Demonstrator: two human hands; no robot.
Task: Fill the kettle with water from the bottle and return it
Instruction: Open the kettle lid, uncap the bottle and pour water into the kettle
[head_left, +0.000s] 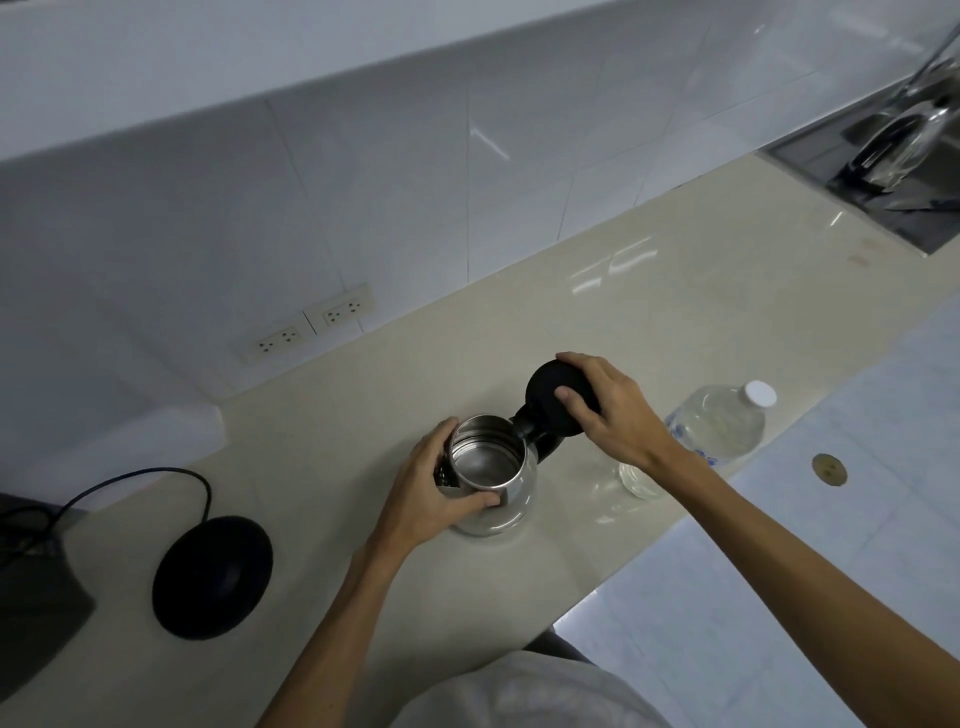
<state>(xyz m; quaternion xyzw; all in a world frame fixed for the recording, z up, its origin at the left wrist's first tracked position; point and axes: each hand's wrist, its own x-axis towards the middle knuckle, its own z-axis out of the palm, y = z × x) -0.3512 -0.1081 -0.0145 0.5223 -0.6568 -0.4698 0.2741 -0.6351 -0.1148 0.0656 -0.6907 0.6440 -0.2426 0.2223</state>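
A steel kettle (488, 467) stands on the cream counter (649, 312), its mouth uncovered and its inside looking dry. My left hand (431, 493) wraps around its left side near the spout. My right hand (608, 410) grips the black hinged lid (545, 395), which is swung back to the right over the handle. A clear plastic water bottle (717, 426) with a white cap lies to the right near the counter's front edge, partly behind my right wrist. The round black kettle base (213, 577) with its cord sits on the counter to the left.
Two wall sockets (317, 325) are set in the tiled backsplash just above the counter. A steel sink (893, 171) with a tap is at the far right. A dark box (31, 587) sits at the left edge. Tiled floor lies beyond the counter's front edge at the right.
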